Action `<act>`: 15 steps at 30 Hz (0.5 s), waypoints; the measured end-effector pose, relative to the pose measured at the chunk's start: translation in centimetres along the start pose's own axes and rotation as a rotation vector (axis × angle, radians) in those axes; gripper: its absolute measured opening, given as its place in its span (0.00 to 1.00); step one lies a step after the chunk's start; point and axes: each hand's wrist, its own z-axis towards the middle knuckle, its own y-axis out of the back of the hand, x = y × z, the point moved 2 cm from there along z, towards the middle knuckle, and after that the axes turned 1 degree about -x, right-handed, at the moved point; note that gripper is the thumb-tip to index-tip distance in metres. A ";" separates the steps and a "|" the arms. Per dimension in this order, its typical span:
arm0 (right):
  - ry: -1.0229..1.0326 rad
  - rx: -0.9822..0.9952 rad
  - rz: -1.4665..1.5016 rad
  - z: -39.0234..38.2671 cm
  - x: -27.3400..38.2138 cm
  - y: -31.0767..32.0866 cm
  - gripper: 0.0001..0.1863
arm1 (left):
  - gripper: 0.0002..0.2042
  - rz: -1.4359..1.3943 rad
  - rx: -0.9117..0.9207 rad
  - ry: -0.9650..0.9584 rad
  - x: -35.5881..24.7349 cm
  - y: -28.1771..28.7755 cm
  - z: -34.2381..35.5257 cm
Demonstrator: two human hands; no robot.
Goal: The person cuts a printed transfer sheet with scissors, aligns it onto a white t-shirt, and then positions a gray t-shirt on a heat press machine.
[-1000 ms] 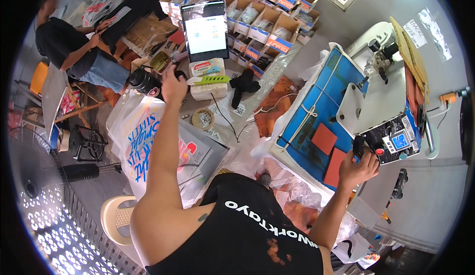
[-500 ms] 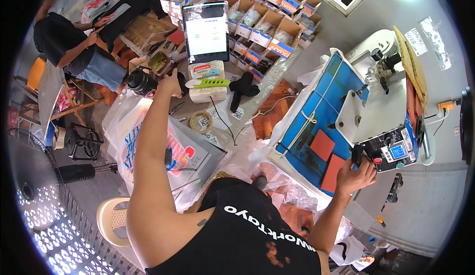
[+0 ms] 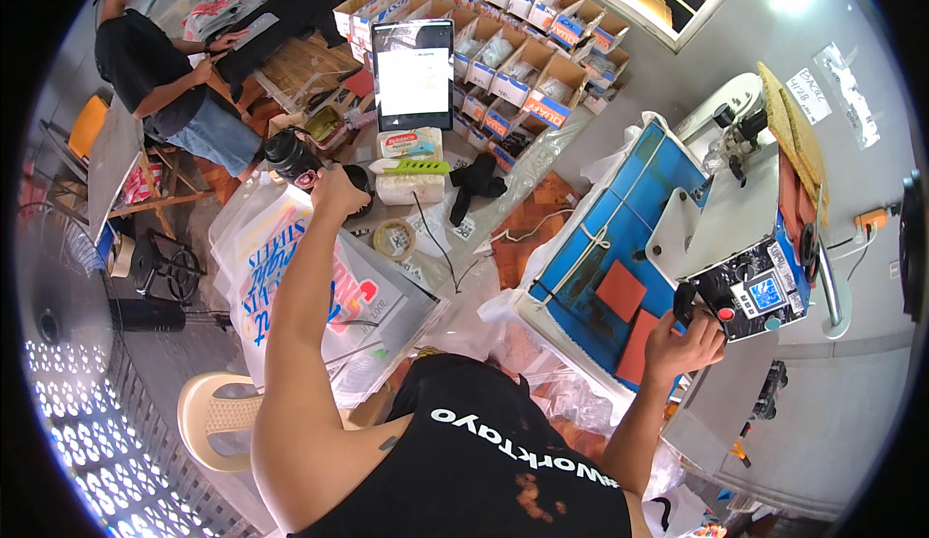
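Observation:
My left hand reaches across the table with its fingers curled at a dark round object, whose kind I cannot make out. A black bottle stands just left of that hand, and a roll of tape lies to its right. At the right, my right hand is closed on the black handle of a heat press with a lit blue display. Two reddish-orange pads lie on the blue surface beside the press.
A tablet stands behind a white block bearing a green-and-white cutter-like tool. Printed plastic bags cover the near left table. Shelved boxes line the back. Another person works at far left. A beige chair stands at lower left.
My left hand has come nearer with the dark round object, toward the tape roll. My right hand stays on the press handle. The view has shifted slightly, and the tablet screen looks different.

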 end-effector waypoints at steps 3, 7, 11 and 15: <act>0.021 -0.022 0.018 -0.1 -0.1 0.2 0.12 | 0.41 -0.075 -0.062 -0.066 0.0 1.7 -2.9; 0.045 -0.040 0.045 0.3 -0.1 0.6 0.12 | 0.45 -0.237 -0.163 -0.166 -0.5 4.8 -7.3; 0.053 -0.062 0.075 0.6 0.0 0.9 0.13 | 0.46 -0.340 -0.224 -0.310 -2.2 10.9 -14.1; 0.011 0.004 0.108 0.2 -0.3 1.1 0.16 | 0.47 -0.468 -0.302 -0.540 -3.7 16.3 -20.2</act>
